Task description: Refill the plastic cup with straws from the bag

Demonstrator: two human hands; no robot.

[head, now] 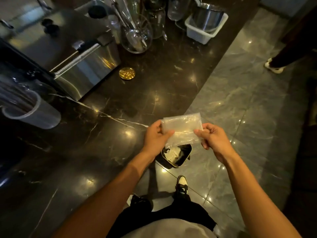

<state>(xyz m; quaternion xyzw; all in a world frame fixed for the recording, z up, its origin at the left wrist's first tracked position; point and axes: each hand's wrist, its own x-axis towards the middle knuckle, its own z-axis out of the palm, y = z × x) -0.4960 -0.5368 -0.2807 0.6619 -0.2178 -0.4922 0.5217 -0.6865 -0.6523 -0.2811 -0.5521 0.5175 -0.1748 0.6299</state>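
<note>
Between hands: left hand (pixel 157 135) and right hand (pixel 211 137) pinching flat, seemingly empty bag (pixel 181 129) over bin (pixel 176 156). Cup (pixel 30 110) far left on surface (pixel 154 86), holding straws. Refill likely done; discarding bag remaining.

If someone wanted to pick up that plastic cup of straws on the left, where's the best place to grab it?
Around the plastic cup's smooth round wall, below the rim, coming in from its right, counter-facing side. The straws fill the mouth, so gripping from above looks awkward.

Left grip (pixel 157 136) and right grip (pixel 211 136) pinching, arms extended forward
</note>
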